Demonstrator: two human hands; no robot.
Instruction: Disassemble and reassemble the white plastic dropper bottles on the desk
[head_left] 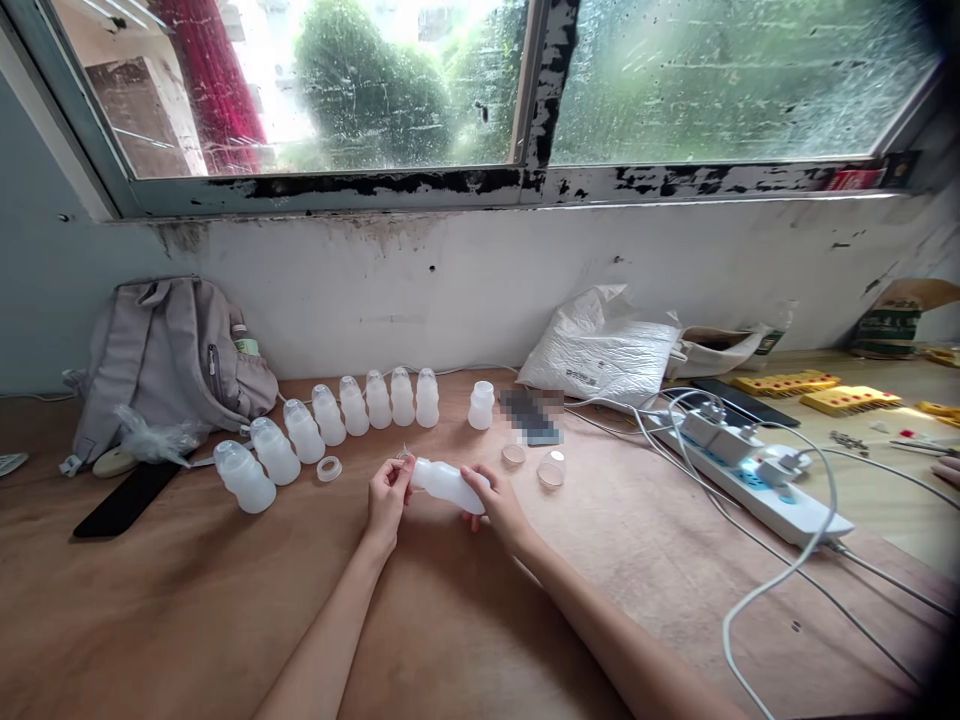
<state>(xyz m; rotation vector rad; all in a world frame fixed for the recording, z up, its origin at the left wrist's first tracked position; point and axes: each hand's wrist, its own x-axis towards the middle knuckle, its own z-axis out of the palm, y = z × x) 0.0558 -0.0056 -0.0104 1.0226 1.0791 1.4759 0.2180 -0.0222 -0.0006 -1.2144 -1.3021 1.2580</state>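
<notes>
My right hand is wrapped round a frosted white baby bottle, which lies tilted on its side above the table with its neck to the left. At that neck my left hand pinches a small clear teat, partly hidden by the fingers. A white collar ring lies to the left of my hands. To the right are a clear ring-like piece and a clear cap. One open-necked bottle stands upright behind. Several capped bottles form a curved row at the left.
A grey backpack and a black phone-like slab are at the left. A silvery mailing bag leans by the wall. On the right, a power strip trails white cables, with yellow parts beyond it.
</notes>
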